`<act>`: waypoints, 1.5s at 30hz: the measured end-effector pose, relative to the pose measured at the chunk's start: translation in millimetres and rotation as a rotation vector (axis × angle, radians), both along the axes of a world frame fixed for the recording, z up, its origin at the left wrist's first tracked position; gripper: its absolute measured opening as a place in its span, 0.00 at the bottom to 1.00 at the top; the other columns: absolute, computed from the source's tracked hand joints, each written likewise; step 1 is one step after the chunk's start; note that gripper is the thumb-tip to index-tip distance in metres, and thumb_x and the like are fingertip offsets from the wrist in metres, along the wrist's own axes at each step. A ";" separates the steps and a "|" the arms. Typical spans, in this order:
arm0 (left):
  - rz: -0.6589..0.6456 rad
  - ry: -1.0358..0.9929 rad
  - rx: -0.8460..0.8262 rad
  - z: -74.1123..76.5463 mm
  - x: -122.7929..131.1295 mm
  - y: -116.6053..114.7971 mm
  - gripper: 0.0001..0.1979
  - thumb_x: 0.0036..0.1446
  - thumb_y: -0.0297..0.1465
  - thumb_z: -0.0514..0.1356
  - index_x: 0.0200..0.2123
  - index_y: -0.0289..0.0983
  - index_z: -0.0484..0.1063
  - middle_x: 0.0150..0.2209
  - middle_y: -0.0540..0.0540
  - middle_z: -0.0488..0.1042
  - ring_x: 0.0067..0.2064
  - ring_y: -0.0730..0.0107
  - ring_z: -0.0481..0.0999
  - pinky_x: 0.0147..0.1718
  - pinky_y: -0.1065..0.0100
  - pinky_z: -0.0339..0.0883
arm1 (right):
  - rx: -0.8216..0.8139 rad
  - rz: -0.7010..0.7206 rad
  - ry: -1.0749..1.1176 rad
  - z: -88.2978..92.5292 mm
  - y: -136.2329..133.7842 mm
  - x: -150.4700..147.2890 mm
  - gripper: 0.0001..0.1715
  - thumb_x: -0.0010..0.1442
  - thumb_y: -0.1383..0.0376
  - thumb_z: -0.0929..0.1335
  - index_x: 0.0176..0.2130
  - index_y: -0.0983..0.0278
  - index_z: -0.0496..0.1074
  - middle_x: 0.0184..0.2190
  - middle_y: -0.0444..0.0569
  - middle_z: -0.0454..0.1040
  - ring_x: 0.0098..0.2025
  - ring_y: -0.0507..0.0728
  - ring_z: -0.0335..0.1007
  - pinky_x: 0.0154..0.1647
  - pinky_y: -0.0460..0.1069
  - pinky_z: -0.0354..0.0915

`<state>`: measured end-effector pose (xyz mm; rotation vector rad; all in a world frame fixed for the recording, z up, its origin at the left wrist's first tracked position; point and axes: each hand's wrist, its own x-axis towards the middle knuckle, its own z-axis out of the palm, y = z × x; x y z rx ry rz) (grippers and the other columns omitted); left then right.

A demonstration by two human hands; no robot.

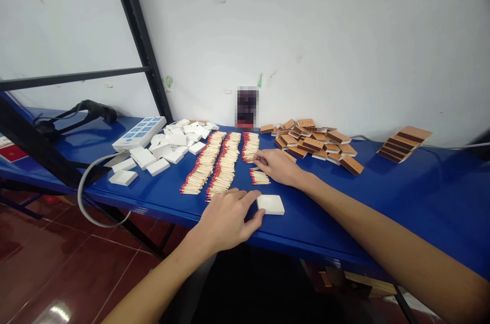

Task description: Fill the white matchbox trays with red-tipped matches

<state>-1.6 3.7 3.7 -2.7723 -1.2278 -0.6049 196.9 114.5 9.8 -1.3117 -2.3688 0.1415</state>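
Note:
My left hand (pixel 229 217) grips a white matchbox tray (pixel 271 204) by its left edge, between thumb and forefinger. The tray lies on the blue table close to the front edge. Farther back, my right hand (pixel 279 165) pinches at the near end of the rightmost row of red-tipped matches (pixel 250 146); its fingertips partly hide what they hold. Just below that hand lies a small separate group of matches (pixel 260 176). Two longer rows of matches, the middle one (pixel 225 166) and the left one (pixel 204 163), stretch away from me beside it.
White trays (pixel 176 139) are heaped at the left, near a power strip (pixel 141 132) with its cable. Brown matchbox sleeves (pixel 312 143) pile up at the right, and a stack of sleeves (pixel 405 143) leans farther right. A black metal frame (pixel 143 33) rises at the left.

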 end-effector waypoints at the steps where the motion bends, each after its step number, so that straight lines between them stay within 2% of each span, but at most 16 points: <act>1: 0.002 0.002 -0.002 0.3 0.2 0.0 0.16 0.65 0.39 0.53 0.51 0.39 0.71 0.34 0.47 0.78 0.37 0.58 0.77 0.37 0.60 0.68 | -0.006 0.000 0.000 0.6 0.0 -0.2 0.11 0.64 0.66 0.63 0.37 0.65 0.75 0.28 0.48 0.74 0.29 0.53 0.65 0.31 0.46 0.53; 7: 0.007 0.009 -0.011 1.7 -0.6 -1.0 0.16 0.65 0.39 0.53 0.51 0.39 0.71 0.34 0.47 0.77 0.36 0.58 0.77 0.36 0.60 0.68 | -0.132 -0.012 0.023 9.0 -6.2 3.0 0.08 0.61 0.67 0.64 0.34 0.64 0.72 0.25 0.44 0.72 0.26 0.51 0.63 0.29 0.46 0.52; 10: 0.006 0.007 -0.003 1.1 -0.8 -1.4 0.16 0.65 0.39 0.53 0.51 0.39 0.71 0.34 0.47 0.77 0.37 0.57 0.77 0.36 0.59 0.68 | -0.178 0.030 0.044 11.5 -9.0 6.6 0.08 0.61 0.65 0.64 0.33 0.63 0.72 0.24 0.43 0.70 0.26 0.51 0.62 0.28 0.46 0.52; 13: 0.005 0.007 0.003 0.7 -0.1 -1.4 0.16 0.65 0.39 0.53 0.51 0.39 0.71 0.34 0.47 0.77 0.36 0.57 0.77 0.36 0.59 0.68 | -0.162 0.046 0.096 9.7 -8.4 8.8 0.08 0.61 0.64 0.63 0.34 0.63 0.72 0.23 0.41 0.68 0.25 0.51 0.61 0.28 0.46 0.51; 17: 0.005 0.003 -0.004 1.2 0.5 -1.0 0.15 0.65 0.38 0.53 0.51 0.40 0.71 0.33 0.47 0.77 0.36 0.58 0.77 0.36 0.61 0.68 | -0.082 -0.004 0.106 4.9 -4.2 7.2 0.09 0.63 0.64 0.63 0.37 0.63 0.72 0.20 0.40 0.66 0.23 0.50 0.59 0.28 0.46 0.50; 27: 0.001 0.003 -0.027 0.5 0.0 -0.9 0.16 0.65 0.39 0.52 0.51 0.39 0.71 0.36 0.46 0.78 0.38 0.57 0.78 0.39 0.59 0.69 | -0.050 -0.034 0.008 4.0 -3.6 2.8 0.11 0.64 0.65 0.63 0.39 0.63 0.74 0.23 0.44 0.71 0.26 0.52 0.63 0.30 0.46 0.51; 31: 0.008 0.008 -0.027 1.0 0.0 -1.2 0.16 0.65 0.39 0.52 0.51 0.39 0.71 0.34 0.46 0.77 0.38 0.57 0.78 0.38 0.59 0.69 | -0.043 -0.029 0.004 3.0 -3.2 2.9 0.12 0.65 0.65 0.62 0.40 0.63 0.75 0.25 0.45 0.72 0.27 0.53 0.64 0.30 0.46 0.51; 39: 0.006 0.010 -0.028 1.3 0.4 -1.3 0.16 0.66 0.39 0.52 0.51 0.39 0.71 0.35 0.46 0.78 0.38 0.57 0.78 0.38 0.59 0.69 | -0.093 -0.038 0.052 4.6 -2.1 3.9 0.11 0.62 0.65 0.63 0.37 0.64 0.74 0.24 0.45 0.72 0.26 0.52 0.64 0.29 0.46 0.53; 45: 0.005 0.002 -0.034 1.0 -1.0 -2.2 0.17 0.65 0.39 0.52 0.52 0.39 0.71 0.36 0.46 0.78 0.39 0.57 0.78 0.39 0.59 0.69 | -0.221 0.020 0.086 12.3 -7.6 11.9 0.12 0.61 0.61 0.64 0.34 0.64 0.74 0.24 0.43 0.71 0.26 0.51 0.63 0.28 0.46 0.54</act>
